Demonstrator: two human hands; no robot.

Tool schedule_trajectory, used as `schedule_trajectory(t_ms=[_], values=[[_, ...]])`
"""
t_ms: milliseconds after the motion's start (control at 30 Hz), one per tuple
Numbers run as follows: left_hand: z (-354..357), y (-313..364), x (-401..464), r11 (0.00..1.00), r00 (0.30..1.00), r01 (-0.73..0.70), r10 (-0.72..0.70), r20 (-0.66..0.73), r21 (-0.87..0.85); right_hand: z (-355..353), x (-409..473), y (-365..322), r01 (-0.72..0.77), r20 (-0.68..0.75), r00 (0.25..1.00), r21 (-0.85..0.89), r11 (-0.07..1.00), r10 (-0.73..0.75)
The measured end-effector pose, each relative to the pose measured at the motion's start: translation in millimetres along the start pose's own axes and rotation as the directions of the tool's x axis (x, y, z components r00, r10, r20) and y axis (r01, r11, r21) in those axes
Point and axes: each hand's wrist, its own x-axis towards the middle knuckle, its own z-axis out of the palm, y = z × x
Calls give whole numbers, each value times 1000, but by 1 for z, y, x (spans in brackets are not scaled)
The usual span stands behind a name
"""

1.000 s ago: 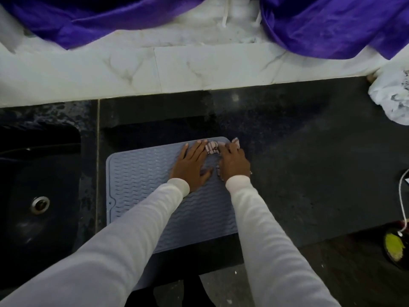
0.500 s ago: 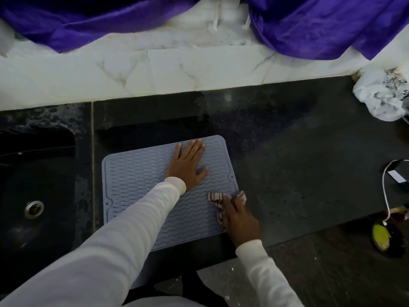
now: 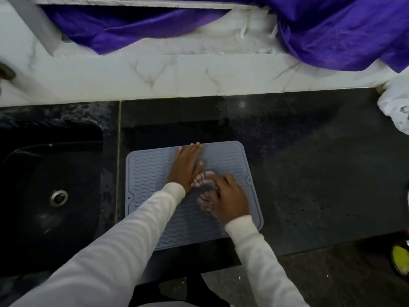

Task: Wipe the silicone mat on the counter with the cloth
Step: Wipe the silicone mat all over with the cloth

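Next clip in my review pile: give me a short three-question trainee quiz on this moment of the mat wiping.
1. True or false: the left hand lies flat with straight fingers on the silicone mat.
2. What does the right hand hold? A) a sponge B) the striped cloth C) nothing
3. Fill in: to the left of the mat, set into the dark counter, is the ____ with a metal drain.

Key
1. True.
2. B; the fingers are curled on the bunched cloth, pressed on the mat.
3. sink.
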Motion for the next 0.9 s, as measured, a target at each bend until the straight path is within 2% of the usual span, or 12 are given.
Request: schedule_trajectory(t_ms=[67,133,167,233,300,433,567,767,900], values=[[-18,-28,-27,990,985,139,-139,-102,-10,33,29,-38,43,68,997,-31,999,-41],[-37,-61,-56,959,949,284,-281,-146,2,72,42,-75,118,157,982,-80,990,-105],[-45,-76,-68,950,942,310,-302,-149,37,89,43,-89,151,226,966,-96,984,-126],[-54,-96,-83,951,961,271,-260,-90,148,117,37,-101,206,305,939,-130,970,-159],[-54,-102,-86,946,973,232,-228,-41,228,128,36,-95,206,319,936,-162,965,-147],[-55,-92,-83,922,954,295,-297,-31,251,124,48,-65,175,305,946,-185,967,-113],[-57,-93,-84,919,953,296,-302,-16,262,105,56,-31,183,297,949,-249,951,-104],[-58,-91,-85,923,954,291,-299,-6,250,52,57,61,59,200,980,-371,927,18],[-58,-91,-85,927,956,289,-294,-16,240,7,61,123,-222,149,942,-399,889,302]])
